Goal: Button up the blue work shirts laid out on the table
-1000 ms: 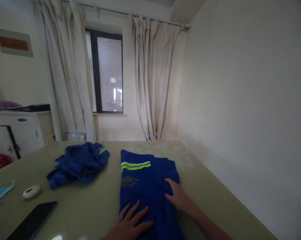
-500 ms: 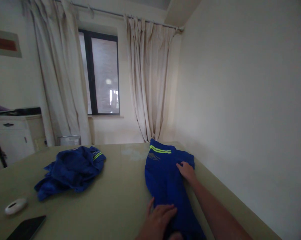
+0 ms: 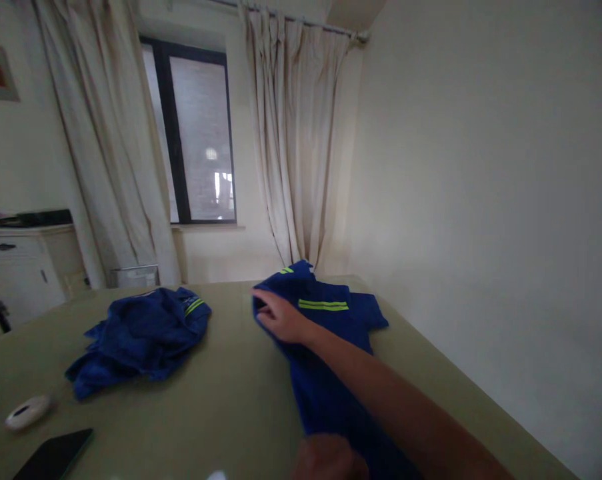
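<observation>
Blue folded garment (image 3: 315,400) with yellow-green stripes, lying on the right part of the olive table (image 3: 221,400), close to the wall. Right hand (image 3: 279,317) stretched across it, fingers closed on the cloth's far left edge, with that corner raised a little off the surface. Left hand (image 3: 327,460) at the bottom border, resting on the near end of the same garment; mostly cut off, so impossible to tell whether flat or curled. Well apart to the left, a crumpled blue garment (image 3: 141,330). Near the table's left corner, a white oval object (image 3: 28,411) and a black phone (image 3: 53,455), close together.
</observation>
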`<state>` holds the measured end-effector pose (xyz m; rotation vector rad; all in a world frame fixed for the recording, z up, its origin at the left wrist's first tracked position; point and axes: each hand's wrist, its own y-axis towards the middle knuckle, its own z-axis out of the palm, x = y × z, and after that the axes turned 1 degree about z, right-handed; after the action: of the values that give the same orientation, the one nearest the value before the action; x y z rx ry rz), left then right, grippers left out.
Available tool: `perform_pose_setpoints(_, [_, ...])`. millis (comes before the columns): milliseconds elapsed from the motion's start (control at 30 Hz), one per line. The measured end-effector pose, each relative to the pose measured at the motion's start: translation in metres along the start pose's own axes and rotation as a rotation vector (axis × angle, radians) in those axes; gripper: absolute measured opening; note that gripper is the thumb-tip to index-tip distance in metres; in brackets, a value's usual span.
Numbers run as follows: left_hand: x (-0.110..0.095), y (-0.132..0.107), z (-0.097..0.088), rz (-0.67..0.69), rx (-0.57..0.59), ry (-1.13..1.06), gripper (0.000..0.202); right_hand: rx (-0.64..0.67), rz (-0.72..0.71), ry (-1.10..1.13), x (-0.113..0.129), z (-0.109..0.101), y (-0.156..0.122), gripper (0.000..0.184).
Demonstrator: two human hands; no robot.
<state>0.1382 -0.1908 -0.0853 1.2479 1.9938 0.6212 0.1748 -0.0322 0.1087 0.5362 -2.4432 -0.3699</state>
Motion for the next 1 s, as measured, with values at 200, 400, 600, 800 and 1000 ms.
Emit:
perform_pose_setpoints(200, [0.057, 0.017, -0.120, -0.670, -0.308, 0.166, 0.032, 0.325, -0.216, 0.119, 0.020, 0.047, -0.010, 0.048])
perform_pose_setpoints(400, [0.093, 0.009, -0.136, -0.949, -0.022, 0.403, 0.051, 0.118, 0.315, -0.316, -0.087, -0.005, -0.048, 0.041])
perform_pose_setpoints(600, [0.099, 0.006, -0.130, -0.821, 0.167, 0.313, 0.036, 0.040, 0.534, -0.557, -0.155, -0.039, -0.137, 0.037])
perform_pose_setpoints(800, [0.129, -0.002, -0.189, -0.949, -0.077, 0.036, 0.032, -0.023, 0.481, -0.614, -0.168, -0.041, -0.187, 0.031])
perform_pose_setpoints(1000, [0.143, -0.056, -0.270, -1.264, 0.094, -0.072, 0.046, -0.075, 0.440, -0.587, -0.178, -0.042, -0.196, 0.039])
